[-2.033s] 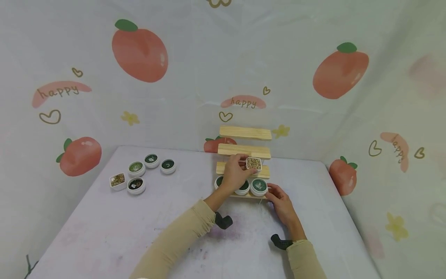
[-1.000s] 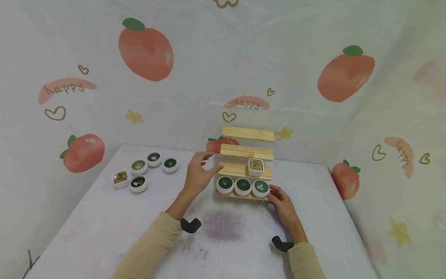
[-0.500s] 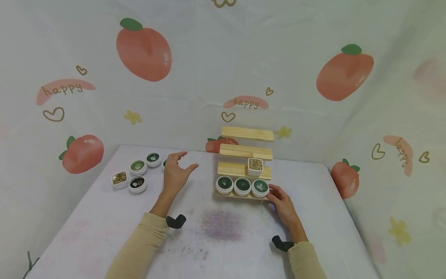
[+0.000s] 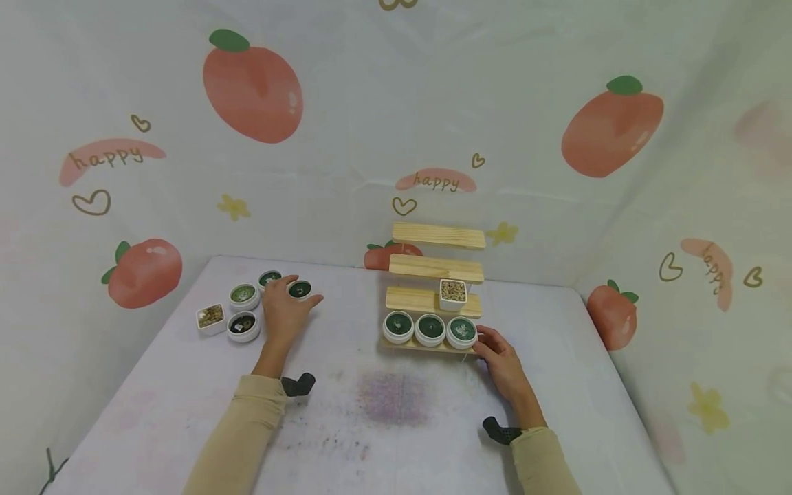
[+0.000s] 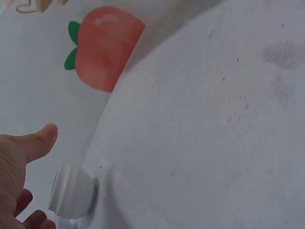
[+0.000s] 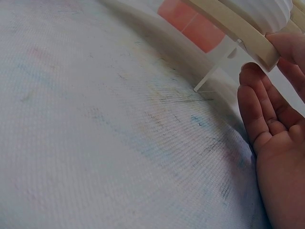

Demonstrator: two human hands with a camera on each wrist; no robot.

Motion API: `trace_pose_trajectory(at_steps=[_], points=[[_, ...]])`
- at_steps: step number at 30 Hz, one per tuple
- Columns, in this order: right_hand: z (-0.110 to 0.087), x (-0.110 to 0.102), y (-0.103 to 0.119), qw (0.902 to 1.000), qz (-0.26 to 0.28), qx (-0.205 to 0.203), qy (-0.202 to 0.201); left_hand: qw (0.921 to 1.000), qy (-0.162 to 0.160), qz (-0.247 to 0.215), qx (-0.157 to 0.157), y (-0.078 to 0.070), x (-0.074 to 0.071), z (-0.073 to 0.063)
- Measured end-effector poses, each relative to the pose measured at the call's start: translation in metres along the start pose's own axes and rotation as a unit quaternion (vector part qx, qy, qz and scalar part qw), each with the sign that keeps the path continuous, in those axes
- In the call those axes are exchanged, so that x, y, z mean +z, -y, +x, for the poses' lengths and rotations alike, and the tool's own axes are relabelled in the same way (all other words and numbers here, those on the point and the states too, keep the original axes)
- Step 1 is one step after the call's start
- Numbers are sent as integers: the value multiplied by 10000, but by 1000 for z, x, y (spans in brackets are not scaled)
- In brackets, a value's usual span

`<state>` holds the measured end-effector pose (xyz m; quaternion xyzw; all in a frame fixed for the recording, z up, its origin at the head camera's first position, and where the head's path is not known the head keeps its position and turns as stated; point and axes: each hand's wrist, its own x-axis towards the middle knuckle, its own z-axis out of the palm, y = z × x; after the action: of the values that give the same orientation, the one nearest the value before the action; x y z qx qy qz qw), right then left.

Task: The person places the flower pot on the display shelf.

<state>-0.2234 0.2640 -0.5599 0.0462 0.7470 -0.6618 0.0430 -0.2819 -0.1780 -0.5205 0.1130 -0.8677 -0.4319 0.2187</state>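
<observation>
My left hand (image 4: 284, 309) reaches around a small white round pot (image 4: 300, 290) with a dark green top. In the left wrist view the thumb stands apart from this pot (image 5: 71, 191), and the fingers are spread below it. My right hand (image 4: 504, 368) grips the right end of the lowest board of a tiered wooden shelf (image 4: 433, 300), thumb at the board's corner (image 6: 267, 57). Three round green-topped pots (image 4: 430, 330) line that lowest board. A square white pot (image 4: 453, 294) with tan grainy filling sits on the second board from below, toward its right.
Left on the table are a square pot (image 4: 212, 320), a dark-topped round pot (image 4: 243, 326), a light green-topped one (image 4: 244, 296) and another (image 4: 269, 278) partly behind my left hand. A patterned cloth (image 4: 346, 137) hangs behind the table (image 4: 346, 440).
My left hand has let go of the square pot on the second board and moved left, down around a round pot. My right hand stays at the shelf's right end.
</observation>
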Motion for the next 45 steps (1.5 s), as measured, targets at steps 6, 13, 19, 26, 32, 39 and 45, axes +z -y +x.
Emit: trace_pose_trajectory(at_steps=[6, 13, 19, 26, 32, 39, 45], points=[[1, 0, -1, 10000, -14, 13, 20, 9997, 8, 28, -233, 5, 2, 2], [1, -1, -4, 9999, -108, 134, -8, 9980, 60, 14, -624, 7, 5, 4], [2, 1, -4, 10000, -26, 47, -55, 9957, -17, 9, -924, 11, 5, 5], [0, 1, -3, 9998, 211, -43, -20, 9938, -66, -155, -1096, 17, 7, 9], [0, 1, -3, 9992, 397, 2, 11, 9951, -3, -185, -972, 18, 7, 9], [1, 0, -4, 9996, 283, -83, 0, 9961, 248, -256, -812, 11, 3, 8], [2, -1, -5, 9999, 83, 25, -50, 9953, 348, -667, -606, -2, -2, 10]])
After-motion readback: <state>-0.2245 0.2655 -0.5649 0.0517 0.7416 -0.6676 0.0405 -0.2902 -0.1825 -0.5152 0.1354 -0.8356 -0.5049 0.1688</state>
